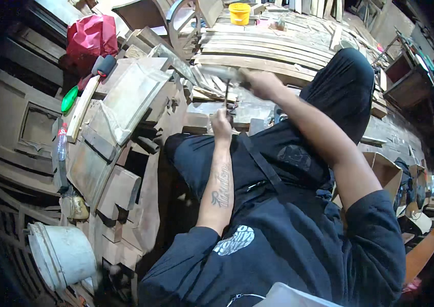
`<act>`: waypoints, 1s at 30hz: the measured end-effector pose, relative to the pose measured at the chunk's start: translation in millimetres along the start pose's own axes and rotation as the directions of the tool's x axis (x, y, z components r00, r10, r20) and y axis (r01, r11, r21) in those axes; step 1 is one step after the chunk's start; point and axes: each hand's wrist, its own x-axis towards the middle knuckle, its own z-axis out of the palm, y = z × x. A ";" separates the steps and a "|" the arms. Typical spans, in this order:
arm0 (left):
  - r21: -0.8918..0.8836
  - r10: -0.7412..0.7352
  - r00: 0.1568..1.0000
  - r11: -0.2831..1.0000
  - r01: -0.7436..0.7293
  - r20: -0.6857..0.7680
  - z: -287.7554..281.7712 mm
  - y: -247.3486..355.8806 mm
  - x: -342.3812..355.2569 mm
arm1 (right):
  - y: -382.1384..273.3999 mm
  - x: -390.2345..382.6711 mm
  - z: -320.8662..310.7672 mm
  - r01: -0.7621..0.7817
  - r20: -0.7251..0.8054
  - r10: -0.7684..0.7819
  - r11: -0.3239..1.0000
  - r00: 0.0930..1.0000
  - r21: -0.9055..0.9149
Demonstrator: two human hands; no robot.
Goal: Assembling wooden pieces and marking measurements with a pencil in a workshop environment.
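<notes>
- Nearest are a dark T-shirt [299,248] with a white print on the chest and dark trousers [342,94], the knees spread to either side.
- The left hand [221,124], at the end of a tattooed forearm [219,187], is closed around the lower part of a thin rod [226,91], which stands roughly upright out of the fist.
- The right hand [264,85] is folded round one end of a long pale tool [217,73], held crosswise near the rod's top; the tool is blurred, perhaps a hammer or mallet, and I cannot tell whether it touches the rod.
- At lower left, a pale, stained bucket [68,256] stands beside piled wooden blocks [118,192].
- Left of the knees, a broad pale panel [140,87] lies at a slant; along its outer side are a light wooden strip [85,107], a green oval object [69,99] and a clear bottle [62,140] with a red label.
- On the right, past the upper arm, are an open brown box [383,174] and another person's arm [427,250].
- Beyond the hands, long planks [258,51] lie side by side.
- Farther off are a bulky red bag [92,38], a chair [172,20] with a curved armrest and a yellow bucket [239,14].
</notes>
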 end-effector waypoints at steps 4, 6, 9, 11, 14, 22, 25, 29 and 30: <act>0.030 -0.025 1.000 0.999 0.025 -0.005 6.5 13.4 -5.8 | -3.2 -6.2 1.3 0.071 0.027 -0.071 0.997 0.997 -0.026; -0.098 -0.084 0.990 0.993 0.073 -0.117 16.9 20.5 -11.6 | 0.7 -15.2 11.8 0.357 0.072 -0.351 0.931 0.933 -0.082; -0.188 -0.231 0.967 0.960 0.208 -0.110 14.8 26.4 -11.7 | -0.6 -8.3 5.7 0.191 0.047 -0.188 0.978 0.981 -0.082; -0.020 -0.072 0.993 0.997 0.074 0.090 -3.1 0.9 0.6 | 6.4 0.1 4.4 0.042 -0.198 -0.045 0.999 0.979 -0.021; -0.016 0.038 0.999 0.999 -0.038 -0.003 -7.1 -8.2 1.8 | -6.3 -5.1 0.8 0.078 -0.029 -0.078 0.997 0.997 0.001; 0.134 0.069 0.996 0.988 -0.076 0.056 -5.6 12.3 -6.1 | -4.2 -5.9 -10.5 -0.020 -0.165 0.020 1.000 0.986 0.001; -0.051 -0.085 0.996 0.995 0.086 0.019 3.3 19.7 -11.5 | -1.4 -10.0 -3.7 0.123 -0.102 -0.123 0.992 0.987 -0.010; -0.226 -0.240 0.969 0.948 0.222 -0.054 8.4 26.9 -14.3 | -2.6 -10.6 2.4 0.254 0.085 -0.248 0.965 0.965 -0.073; -0.231 -0.235 0.971 0.949 0.217 -0.054 4.6 22.2 -8.8 | -2.4 -7.3 -1.6 0.216 0.039 -0.214 0.975 0.976 -0.058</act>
